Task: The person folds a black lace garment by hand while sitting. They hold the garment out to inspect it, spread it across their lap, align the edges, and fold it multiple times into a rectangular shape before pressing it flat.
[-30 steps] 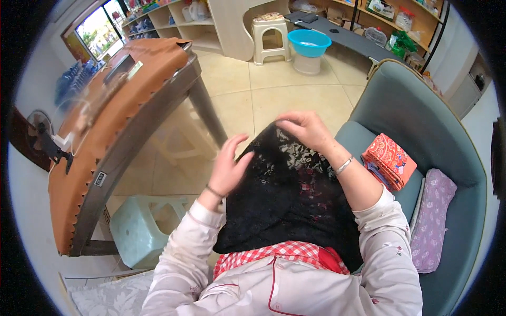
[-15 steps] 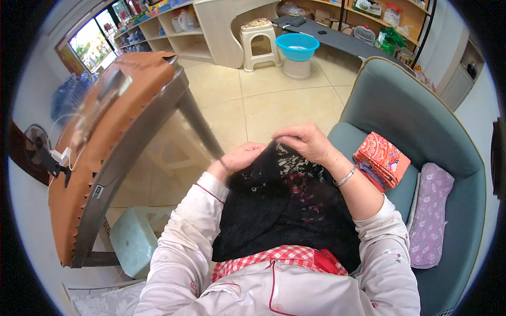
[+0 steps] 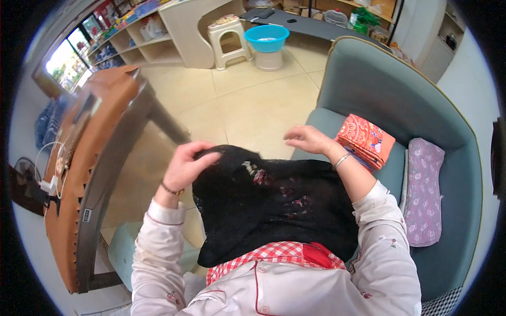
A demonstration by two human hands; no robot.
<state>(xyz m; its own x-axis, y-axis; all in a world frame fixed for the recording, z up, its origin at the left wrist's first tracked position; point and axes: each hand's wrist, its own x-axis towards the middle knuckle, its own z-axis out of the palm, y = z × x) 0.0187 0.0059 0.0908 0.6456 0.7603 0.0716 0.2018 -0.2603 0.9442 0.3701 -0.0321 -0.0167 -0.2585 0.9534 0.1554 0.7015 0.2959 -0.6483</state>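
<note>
Here's a soft black cloth, pink-and-white patches dead centre! Red-and-white checked fabric at six; folded orange cloth, white-patterned, near three; oblong lilac flowered pad just past three; round bright-blue plastic basin, twelve!

Head cam (L one of a side-by-side pair) sits up top & looks steeply down & fwd over the person's shirt, w/ both sleeves entering from the btm. L hand, R hand & black cloth are near, approx. mid-pic; the wide fisheye bends the table along the L rim & sofa along the R, w/ blue tub & shelves farther off up top.
</note>
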